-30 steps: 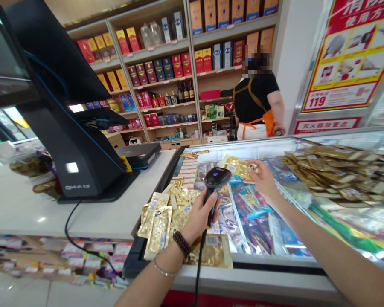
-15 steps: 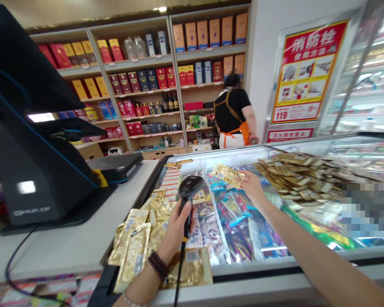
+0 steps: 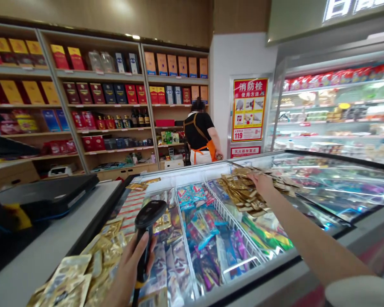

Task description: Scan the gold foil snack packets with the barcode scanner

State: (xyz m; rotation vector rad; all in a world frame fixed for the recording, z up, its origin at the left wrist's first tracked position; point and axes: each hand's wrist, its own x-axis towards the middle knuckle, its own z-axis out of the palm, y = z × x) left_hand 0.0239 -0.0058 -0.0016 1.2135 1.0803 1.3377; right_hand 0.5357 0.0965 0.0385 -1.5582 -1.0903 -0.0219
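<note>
Left hand [image 3: 132, 258] closed around the handle of a black scanner [image 3: 151, 212], a person stands at a glass-topped freezer [image 3: 243, 283]. The right hand [image 3: 261, 182] reaches across to a far pile [image 3: 238, 192] of gold packets, its fingers bent over the foil; whether they have hold of one cannot be told. A near pile [image 3: 72, 270] lies at the freezer's left corner, beside the counter [image 3: 53, 243]. The gap between the piles probably serves to keep the two lots apart, and the scanner's raised head seems held to clear the packets below.

The near packets are crinkled and glossy, the far ones flat and overlapping like shingles. The scanner is smooth plastic, its rounded head broader than its handle. Under the glass, white wire dividers [image 3: 235, 228] separate bright, slick wrappers [image 3: 206, 232]. Behind, a co-worker [image 3: 198, 133] in an orange apron faces shelves [image 3: 107, 105] of boxes.
</note>
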